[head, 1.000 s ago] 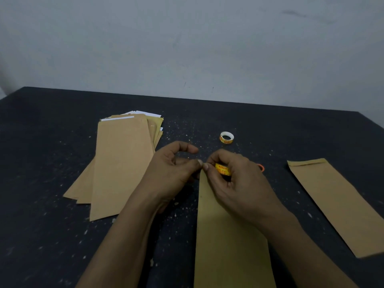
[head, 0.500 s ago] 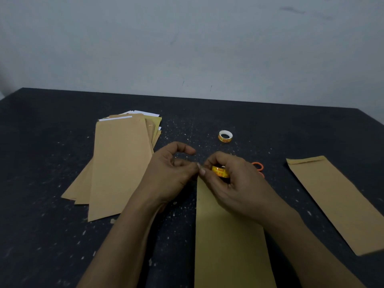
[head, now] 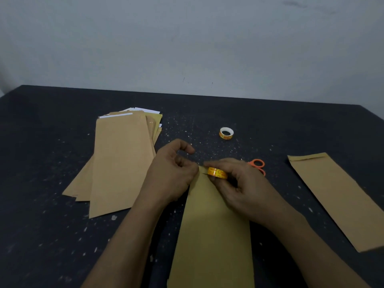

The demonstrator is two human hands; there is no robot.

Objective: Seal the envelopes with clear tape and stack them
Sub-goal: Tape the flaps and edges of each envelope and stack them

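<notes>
A brown envelope (head: 212,235) lies lengthwise in front of me on the dark table (head: 41,142). My right hand (head: 239,190) grips a small yellow tape roll (head: 217,173) just over the envelope's far end. My left hand (head: 172,175) pinches at the far left corner of that envelope, where the tape's free end seems to be; the clear tape itself is too faint to make out. A fanned pile of brown envelopes (head: 120,163) sits to the left. One single envelope (head: 336,200) lies at the right.
A second tape roll (head: 226,133) stands further back near the table's middle. Orange scissor handles (head: 257,164) show behind my right hand. White specks dot the table. A pale wall rises behind the far edge.
My right hand has drawn the tape roll a little to the right, away from my left hand's pinch. More of the scissor handles shows now.
</notes>
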